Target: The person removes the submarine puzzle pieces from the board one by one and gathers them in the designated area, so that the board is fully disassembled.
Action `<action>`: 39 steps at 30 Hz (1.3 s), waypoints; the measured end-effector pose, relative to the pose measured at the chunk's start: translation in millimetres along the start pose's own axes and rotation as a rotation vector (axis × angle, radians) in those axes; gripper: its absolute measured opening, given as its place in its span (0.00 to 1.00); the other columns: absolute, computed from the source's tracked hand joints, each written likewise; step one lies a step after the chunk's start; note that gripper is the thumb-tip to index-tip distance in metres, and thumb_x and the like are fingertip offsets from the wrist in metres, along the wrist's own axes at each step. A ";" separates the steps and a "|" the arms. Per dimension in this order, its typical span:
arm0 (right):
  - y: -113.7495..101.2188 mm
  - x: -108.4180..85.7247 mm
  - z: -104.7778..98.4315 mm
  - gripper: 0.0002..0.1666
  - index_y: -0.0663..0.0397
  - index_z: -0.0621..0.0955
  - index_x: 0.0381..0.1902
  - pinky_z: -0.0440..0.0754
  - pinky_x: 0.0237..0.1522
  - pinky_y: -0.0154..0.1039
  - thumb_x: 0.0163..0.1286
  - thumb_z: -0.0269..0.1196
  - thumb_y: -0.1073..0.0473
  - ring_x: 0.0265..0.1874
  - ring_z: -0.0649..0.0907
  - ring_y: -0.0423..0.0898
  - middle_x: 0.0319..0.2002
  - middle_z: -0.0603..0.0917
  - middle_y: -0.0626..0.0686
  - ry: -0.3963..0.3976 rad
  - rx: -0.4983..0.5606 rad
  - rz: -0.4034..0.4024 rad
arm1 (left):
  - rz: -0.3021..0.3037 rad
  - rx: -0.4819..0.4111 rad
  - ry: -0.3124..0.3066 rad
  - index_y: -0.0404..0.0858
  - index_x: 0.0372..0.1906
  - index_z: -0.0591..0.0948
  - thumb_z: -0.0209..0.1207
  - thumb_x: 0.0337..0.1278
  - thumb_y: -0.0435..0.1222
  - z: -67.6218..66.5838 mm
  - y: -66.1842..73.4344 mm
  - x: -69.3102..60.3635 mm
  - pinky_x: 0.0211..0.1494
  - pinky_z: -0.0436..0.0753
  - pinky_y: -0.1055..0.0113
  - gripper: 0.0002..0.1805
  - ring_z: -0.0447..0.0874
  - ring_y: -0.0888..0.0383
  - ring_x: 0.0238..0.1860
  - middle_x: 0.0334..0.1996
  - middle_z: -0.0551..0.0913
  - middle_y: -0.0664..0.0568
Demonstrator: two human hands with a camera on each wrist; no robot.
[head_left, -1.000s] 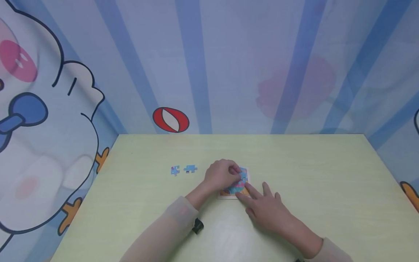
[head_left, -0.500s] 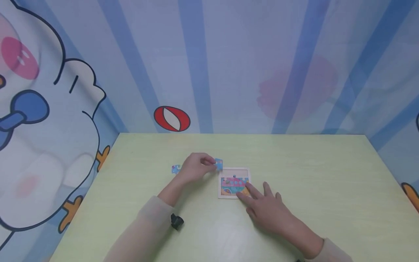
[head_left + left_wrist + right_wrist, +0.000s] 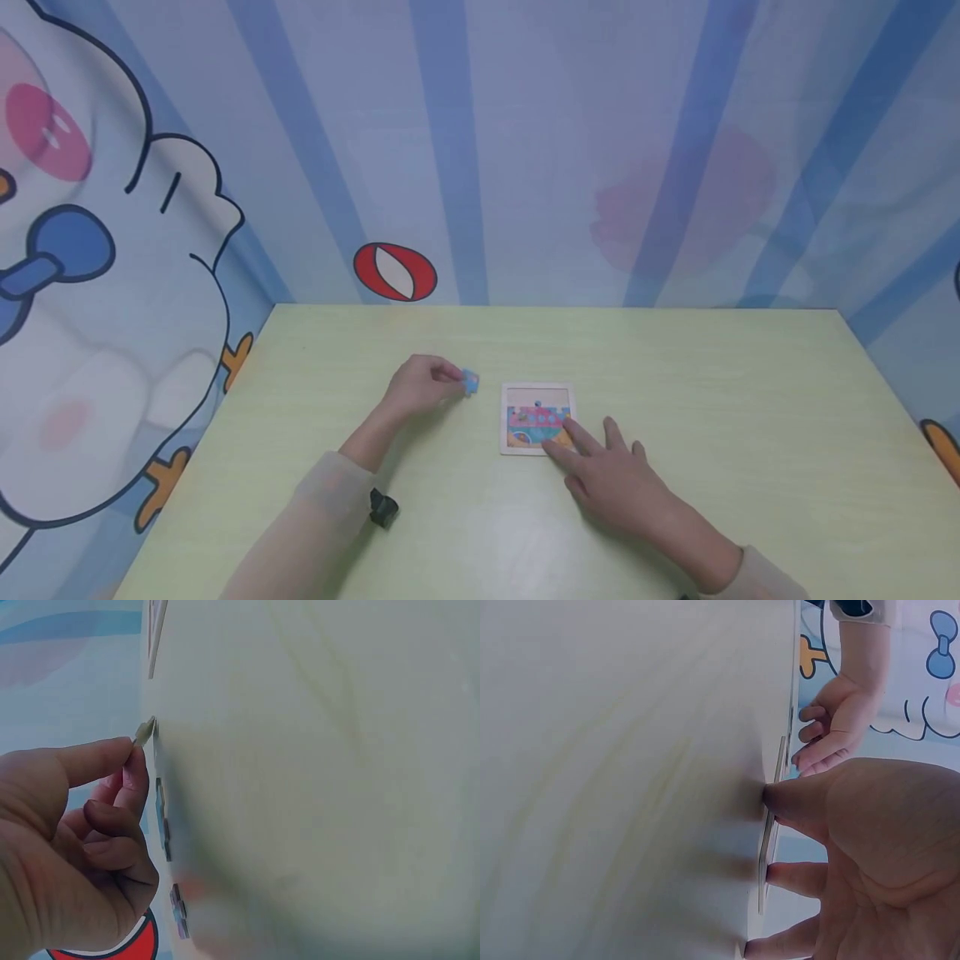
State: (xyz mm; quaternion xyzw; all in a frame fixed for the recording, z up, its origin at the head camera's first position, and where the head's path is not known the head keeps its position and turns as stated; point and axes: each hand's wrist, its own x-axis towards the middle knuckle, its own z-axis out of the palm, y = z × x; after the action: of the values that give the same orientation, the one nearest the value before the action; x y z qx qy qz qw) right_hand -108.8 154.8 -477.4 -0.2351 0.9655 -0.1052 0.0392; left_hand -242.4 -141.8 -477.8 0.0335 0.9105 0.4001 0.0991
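Observation:
My left hand (image 3: 423, 385) pinches a small light-blue jigsaw puzzle piece (image 3: 470, 382) between thumb and fingers, left of the puzzle. In the left wrist view the same piece shows nearly edge-on, close to the tabletop. The jigsaw puzzle's white frame (image 3: 505, 433) lies flat; pink, teal and orange pieces (image 3: 536, 427) fill its lower part, and its upper part shows bare backing. My right hand (image 3: 615, 482) has its fingers spread, with fingertips on the frame's lower right side and others on the table.
Two loose puzzle pieces lie on the table by my left hand, one nearer (image 3: 163, 820) and one farther (image 3: 179, 911) in the left wrist view; the hand hides them in the head view. A printed curtain (image 3: 525, 150) hangs behind the pale table (image 3: 712, 375).
My left hand has lifted a blue piece from the puzzle's upper part and carried it left, uncovering the bare backing. The right hand has stayed in place.

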 end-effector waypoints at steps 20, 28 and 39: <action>-0.1 0.2 0.6 0.28 0.39 0.76 0.73 0.73 0.48 0.79 0.76 0.62 0.55 0.64 0.69 0.82 0.74 0.72 0.59 0.005 -0.020 -0.014 | 0.029 0.124 0.013 0.45 0.40 0.90 0.68 0.64 0.40 5.1 -1.0 -3.9 0.47 0.80 0.57 0.05 0.83 0.57 0.38 0.34 0.87 0.57; 0.5 0.2 0.4 0.29 0.40 0.76 0.73 0.72 0.49 0.80 0.76 0.62 0.56 0.65 0.68 0.83 0.75 0.71 0.59 -0.003 -0.007 -0.011 | 0.080 0.124 0.001 0.47 0.40 0.90 0.69 0.62 0.41 7.7 4.0 -8.2 0.60 0.73 0.42 0.05 0.82 0.58 0.39 0.34 0.87 0.61; 0.8 6.2 0.4 0.31 0.36 0.73 0.76 0.66 0.55 0.82 0.77 0.62 0.49 0.69 0.62 0.82 0.77 0.65 0.61 -0.059 0.052 0.010 | 0.150 0.106 -0.094 0.45 0.45 0.90 0.68 0.65 0.41 15.2 15.4 -11.4 0.46 0.82 0.60 0.08 0.83 0.60 0.38 0.35 0.87 0.59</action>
State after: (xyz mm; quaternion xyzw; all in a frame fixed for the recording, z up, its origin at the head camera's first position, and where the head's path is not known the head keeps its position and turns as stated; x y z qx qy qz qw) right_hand -114.7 152.6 -478.1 -0.2320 0.9620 -0.1230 0.0743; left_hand -228.4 -122.0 -474.8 0.1256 0.9196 0.3557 0.1095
